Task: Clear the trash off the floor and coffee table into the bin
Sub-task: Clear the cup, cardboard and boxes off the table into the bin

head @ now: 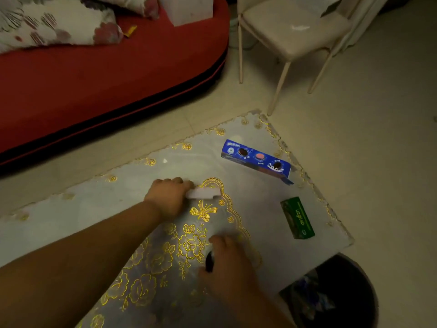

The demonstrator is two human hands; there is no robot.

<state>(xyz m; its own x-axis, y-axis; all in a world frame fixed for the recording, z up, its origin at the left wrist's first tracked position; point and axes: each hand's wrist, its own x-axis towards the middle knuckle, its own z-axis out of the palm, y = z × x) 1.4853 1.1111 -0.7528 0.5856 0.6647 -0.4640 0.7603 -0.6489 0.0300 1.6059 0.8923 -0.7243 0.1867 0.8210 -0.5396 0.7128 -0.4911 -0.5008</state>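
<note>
Reaching across the desk (pixel 132 192), both hands are closed on small items; the left hand (pixel 169 197) grips a pale flat box (pixel 205 193) by one end, most of it jutting out past the fingers; the right hand (pixel 230 263) is curled around a small dark thing (pixel 209 261), too blurred to identify. Two pieces of trash lie untouched toward the far corner: a blue box (pixel 256 159), well apart from the hands, and a green box (pixel 298 218) near the right edge. The bin (pixel 354 268) stands on the floor (pixel 378 138) just beside that corner, dark-lined and already holding wrappers.

Risks, as judged from this view; the pale box is held at one end only, so a quick swing toward the bin could lever it out of the grip; the dark thing sits deep in the palm and may stick or drop short on release. The bin lies to the right, so the left arm must cross over the right one, which invites a collision or a toss that misses the rim. The cloth (pixel 189 245) is glossy; a sleeve or forearm dragged across it could slide the green box off the edge onto the floor.
</note>
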